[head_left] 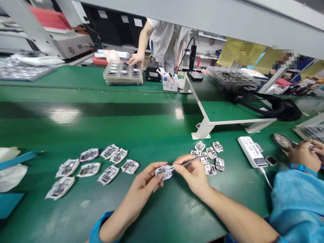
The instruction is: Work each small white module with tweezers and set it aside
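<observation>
My left hand [148, 177] pinches a small white-framed electronic part [164, 171] just above the green table [152, 131]. My right hand [192, 172] is closed on thin metal tweezers [188, 162], whose tip meets that part. Left of my hands lies a spread of several similar parts [88, 167]. Just beyond my right hand sits a tighter cluster of several smaller parts [209, 157].
A white handheld device [251, 152] with a cable lies to the right. A co-worker in a blue sleeve [297, 199] works at the right edge. A white bracket frame [205, 126] stands ahead. Across the table another person's hand [135, 59] touches stacked clear trays [123, 73].
</observation>
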`<state>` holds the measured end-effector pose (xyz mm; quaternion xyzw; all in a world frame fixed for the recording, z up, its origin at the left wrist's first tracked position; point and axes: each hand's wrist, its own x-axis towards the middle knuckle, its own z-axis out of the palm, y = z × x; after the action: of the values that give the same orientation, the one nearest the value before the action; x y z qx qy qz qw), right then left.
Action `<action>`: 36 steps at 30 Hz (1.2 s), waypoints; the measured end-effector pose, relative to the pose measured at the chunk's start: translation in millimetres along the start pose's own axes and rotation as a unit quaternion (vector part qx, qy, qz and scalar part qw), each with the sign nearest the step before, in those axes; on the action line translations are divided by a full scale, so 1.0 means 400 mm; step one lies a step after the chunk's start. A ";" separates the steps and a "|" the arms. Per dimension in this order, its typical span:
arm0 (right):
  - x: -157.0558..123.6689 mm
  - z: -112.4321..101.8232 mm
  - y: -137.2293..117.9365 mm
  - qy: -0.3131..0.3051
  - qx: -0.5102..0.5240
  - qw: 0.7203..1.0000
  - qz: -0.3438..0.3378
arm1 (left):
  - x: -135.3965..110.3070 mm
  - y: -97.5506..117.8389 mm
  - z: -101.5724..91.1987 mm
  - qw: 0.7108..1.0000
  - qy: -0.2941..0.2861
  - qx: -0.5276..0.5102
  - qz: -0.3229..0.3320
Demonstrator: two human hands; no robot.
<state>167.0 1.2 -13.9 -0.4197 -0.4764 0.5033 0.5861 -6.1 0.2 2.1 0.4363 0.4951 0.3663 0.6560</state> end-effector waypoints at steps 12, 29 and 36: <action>0.000 -0.001 -0.008 -0.001 0.014 1.000 0.015 | -0.009 0.009 -0.004 0.998 -0.020 -0.028 -0.052; -0.001 0.001 -0.031 0.010 -0.035 0.999 -0.006 | -0.003 0.008 -0.002 1.000 -0.011 0.017 -0.013; -0.002 0.003 -0.030 0.018 -0.048 0.998 0.038 | -0.004 -0.002 0.003 0.995 -0.008 0.075 0.058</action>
<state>168.1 -1.3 -2.3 -0.4737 -0.4732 0.4942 0.5544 -5.4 -1.9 2.1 0.5150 0.4899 0.3624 0.6028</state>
